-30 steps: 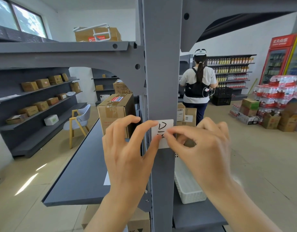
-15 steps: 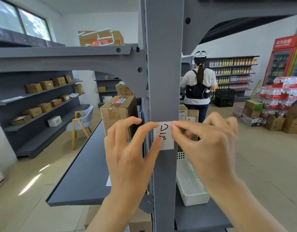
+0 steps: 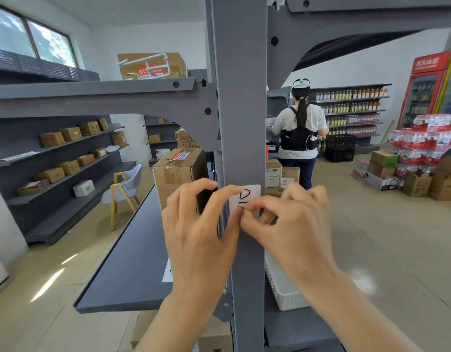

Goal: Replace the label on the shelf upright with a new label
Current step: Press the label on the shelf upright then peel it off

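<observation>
Label: white, hand-marked "D", stuck on the front face of the grey upright, at about the height of the mid shelf.

Left hand: thumb pressed on the label's left edge, other fingers curled loosely beside the upright, holding nothing. Right hand: thumb and forefinger narrowed to a pinch at the label's lower left part, tips touching the paper. Cannot tell whether an edge is already lifted.

Step, by judgement: either picking at the old label to peel it, or pressing a label flat. No second label is visible in either hand, so peeling looks likelier; the replacement is not yet on.

Next move calls for: a nail under a corner, then a slow pull along the upright's face so the paper does not tear.

Surface: painted metal, smooth, flat; adhesive should release cleanly.

Room: storeroom or shop. Box on the shelf just left of the upright, white basket lower right. Another person stands well beyond, back turned. Tiled floor.
</observation>
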A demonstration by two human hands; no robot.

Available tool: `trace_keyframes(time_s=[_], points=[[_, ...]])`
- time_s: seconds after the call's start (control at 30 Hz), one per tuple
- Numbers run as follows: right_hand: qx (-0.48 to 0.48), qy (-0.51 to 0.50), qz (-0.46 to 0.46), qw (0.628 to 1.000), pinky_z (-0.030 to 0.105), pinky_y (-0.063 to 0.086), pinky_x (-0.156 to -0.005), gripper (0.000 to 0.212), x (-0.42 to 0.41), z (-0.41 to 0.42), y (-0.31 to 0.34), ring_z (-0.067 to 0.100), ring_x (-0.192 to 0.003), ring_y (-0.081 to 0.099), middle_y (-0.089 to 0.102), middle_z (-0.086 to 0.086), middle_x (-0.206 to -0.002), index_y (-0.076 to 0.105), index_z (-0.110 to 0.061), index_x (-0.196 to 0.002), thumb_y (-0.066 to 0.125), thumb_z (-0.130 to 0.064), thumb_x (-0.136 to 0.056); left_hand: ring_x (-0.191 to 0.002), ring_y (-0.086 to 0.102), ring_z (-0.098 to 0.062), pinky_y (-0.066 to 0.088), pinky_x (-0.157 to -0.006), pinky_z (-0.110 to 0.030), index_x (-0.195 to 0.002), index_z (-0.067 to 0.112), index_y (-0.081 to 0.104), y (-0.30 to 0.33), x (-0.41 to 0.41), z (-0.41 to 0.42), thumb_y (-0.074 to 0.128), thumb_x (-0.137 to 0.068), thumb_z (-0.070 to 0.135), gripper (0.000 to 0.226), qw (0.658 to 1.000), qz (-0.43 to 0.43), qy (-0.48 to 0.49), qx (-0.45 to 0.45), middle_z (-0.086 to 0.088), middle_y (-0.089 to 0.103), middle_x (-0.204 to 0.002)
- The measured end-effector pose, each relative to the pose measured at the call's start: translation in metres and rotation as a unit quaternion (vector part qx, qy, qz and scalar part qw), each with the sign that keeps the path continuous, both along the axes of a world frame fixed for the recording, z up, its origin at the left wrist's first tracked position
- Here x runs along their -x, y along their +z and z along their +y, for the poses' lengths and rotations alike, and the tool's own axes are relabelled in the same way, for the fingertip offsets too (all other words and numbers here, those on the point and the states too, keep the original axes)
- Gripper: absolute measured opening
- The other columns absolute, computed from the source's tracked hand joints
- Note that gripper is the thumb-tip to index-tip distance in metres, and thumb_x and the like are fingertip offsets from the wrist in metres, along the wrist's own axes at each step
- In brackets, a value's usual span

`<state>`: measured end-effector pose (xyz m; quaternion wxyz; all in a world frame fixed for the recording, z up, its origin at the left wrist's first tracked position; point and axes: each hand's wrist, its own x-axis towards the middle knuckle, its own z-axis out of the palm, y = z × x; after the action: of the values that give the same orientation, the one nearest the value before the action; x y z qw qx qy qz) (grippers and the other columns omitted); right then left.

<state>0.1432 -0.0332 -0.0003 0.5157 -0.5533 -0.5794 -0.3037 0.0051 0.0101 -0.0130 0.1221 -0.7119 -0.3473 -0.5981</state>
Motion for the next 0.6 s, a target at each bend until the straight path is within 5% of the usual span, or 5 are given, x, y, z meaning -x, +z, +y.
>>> trace_keyframes(time_s=[0.33,0.6], points=[[-0.077,-0.05,-0.005,0.996,0.037,0.034,-0.07,0.006,-0.013,-0.002,0.016,0.019,-0.053,0.044,0.057,-0.009,-0.048,0.085,-0.029,-0.079,0.082,-0.026,-0.082,-0.119,0.044,-0.02,0.044,-0.093,-0.038,-0.114,0.029,0.069,0.0,0.004,0.0,0.076,-0.083,0.02,0.034,1.0,0.013,-0.008,-0.003,-0.002,0.057,-0.123],[-0.042,-0.086,-0.056,0.994,0.034,0.028,-0.074,0.014,-0.01,0.0,0.022,0.019,-0.058,0.04,0.05,-0.005,-0.049,0.079,-0.027,-0.071,0.073,-0.029,-0.084,-0.12,0.046,-0.021,0.031,-0.099,-0.026,-0.115,0.031,0.068,0.003,0.003,-0.002,0.072,-0.084,0.021,0.032,1.0,0.022,-0.011,0.006,0.0,0.057,-0.121]])
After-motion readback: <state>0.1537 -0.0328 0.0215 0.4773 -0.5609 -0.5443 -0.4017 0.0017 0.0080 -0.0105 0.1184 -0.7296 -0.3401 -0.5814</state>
